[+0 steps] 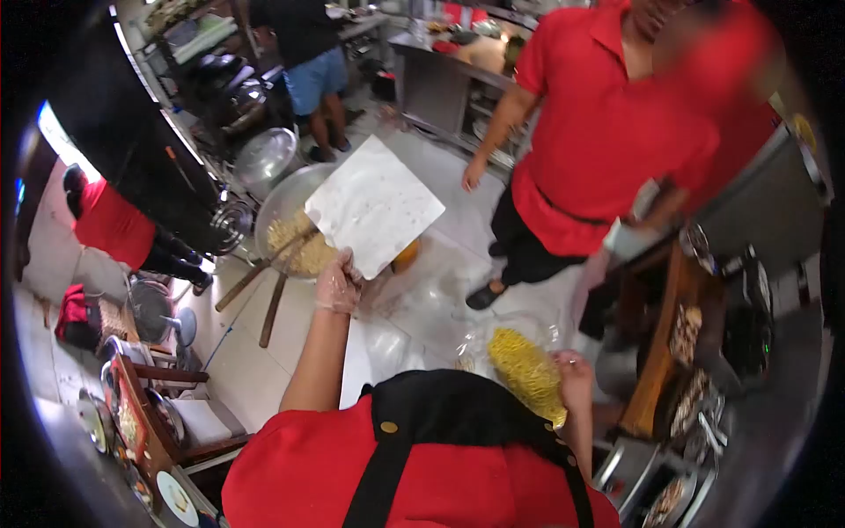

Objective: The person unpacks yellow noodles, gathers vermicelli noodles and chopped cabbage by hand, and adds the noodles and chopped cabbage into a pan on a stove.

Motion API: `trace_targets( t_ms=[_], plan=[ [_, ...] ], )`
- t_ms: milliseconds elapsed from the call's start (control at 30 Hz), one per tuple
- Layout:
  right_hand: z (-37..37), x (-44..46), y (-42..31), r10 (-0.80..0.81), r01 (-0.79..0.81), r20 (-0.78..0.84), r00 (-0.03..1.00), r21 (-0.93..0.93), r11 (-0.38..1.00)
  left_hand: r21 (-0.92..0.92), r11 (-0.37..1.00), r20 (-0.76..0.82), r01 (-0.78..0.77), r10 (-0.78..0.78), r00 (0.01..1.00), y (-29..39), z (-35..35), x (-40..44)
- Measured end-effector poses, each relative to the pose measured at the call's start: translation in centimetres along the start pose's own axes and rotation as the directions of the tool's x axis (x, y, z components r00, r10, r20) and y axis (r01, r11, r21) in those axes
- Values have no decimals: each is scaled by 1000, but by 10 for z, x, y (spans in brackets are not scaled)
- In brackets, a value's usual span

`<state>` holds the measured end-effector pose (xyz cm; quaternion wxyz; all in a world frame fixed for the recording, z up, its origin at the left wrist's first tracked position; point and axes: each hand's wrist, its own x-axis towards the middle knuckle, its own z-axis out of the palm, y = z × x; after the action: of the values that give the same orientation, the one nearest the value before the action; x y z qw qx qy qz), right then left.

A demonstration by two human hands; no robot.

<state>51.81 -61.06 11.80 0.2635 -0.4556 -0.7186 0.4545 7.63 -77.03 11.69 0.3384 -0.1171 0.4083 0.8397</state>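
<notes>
Both busy tbh; left hand pinches a white sheet near the big bowl; right hand grips yellow noodles right of it; bowl's part-filled, noodles are bagged; can't tell what's left.

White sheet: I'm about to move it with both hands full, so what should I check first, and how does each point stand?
1. White sheet held in the left hand: ok, gripped near its lower corner.
2. Yellow noodles held in the right hand: ok.
3. Noodles' clear plastic closed: cannot tell.
4. Sheet unmarked: not ok, small spots show; their nature is unclear.
5. Large pan fully in view: not ok, the sheet hides part of it.
6. Wooden handles within the pan's rim: not ok, they stick out past it.
</notes>
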Motion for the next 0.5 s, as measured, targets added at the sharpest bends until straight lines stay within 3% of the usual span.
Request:
trace_targets(
  t_ms=[167,200,233,300,367,400,433,500],
  plan=[
    [78,109,-1,43,-67,177,983,131,989,-26,976,-75,-218,216,974,44,22,4],
    [93,134,3,-8,-18,115,993,222,975,0,959,-143,-282,279,950,51,9,10],
    [103,154,8,-41,29,34,999,299,954,11,935,-29,-354,354,935,57,-6,6],
    [117,198,2,-42,32,28,999,303,953,56,926,-137,-374,379,915,72,-31,4],
    [136,246,-17,-119,116,29,992,104,988,-88,903,-178,-421,402,898,86,-69,10],
    [147,263,-33,-174,174,-12,985,122,977,-87,891,-281,-445,407,869,89,-86,17],
    [153,277,-60,-122,121,6,992,89,989,-82,881,-380,-465,404,832,97,-95,23],
    [177,317,-67,-158,166,-66,985,131,977,-141,883,-440,-447,348,827,118,-80,48]
  ],
)
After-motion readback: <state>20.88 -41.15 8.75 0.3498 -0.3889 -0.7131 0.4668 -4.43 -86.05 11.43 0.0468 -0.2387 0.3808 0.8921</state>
